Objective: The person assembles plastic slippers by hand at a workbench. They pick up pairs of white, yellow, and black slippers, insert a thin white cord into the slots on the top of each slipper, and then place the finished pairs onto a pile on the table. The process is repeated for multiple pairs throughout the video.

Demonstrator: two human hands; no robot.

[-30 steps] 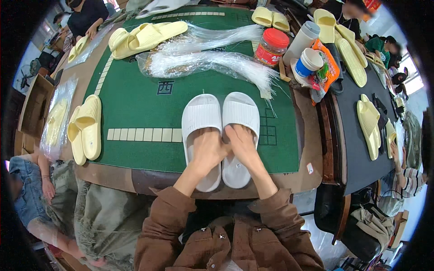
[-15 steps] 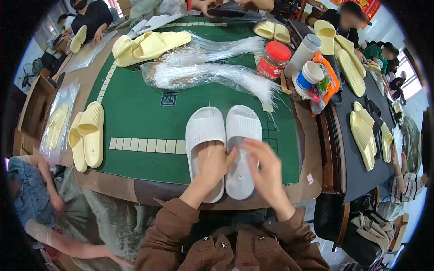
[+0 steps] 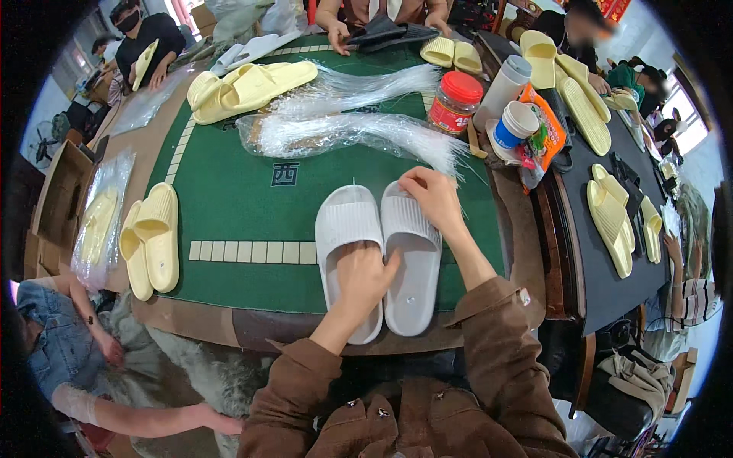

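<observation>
Pressing flat-fingered on the heels of two white slide sandals (image 3: pixel 379 256) is the left hand (image 3: pixel 365 279), while the right hand (image 3: pixel 432 196) is pinching the right sandal's strap.

Jacket: brown, heavy cloth, open down the front, small pale round snap buttons along both edges.
Sleeves: same brown cloth, long, creased at the elbows, cuffs ending well short of the fingers, wrists bare.
Right cuff: a small white tag at its outer edge.
Left hand (image 3: pixel 365 279): bare, no glove, no ring visible.
Right hand (image 3: pixel 432 195): bare, no glove.
</observation>
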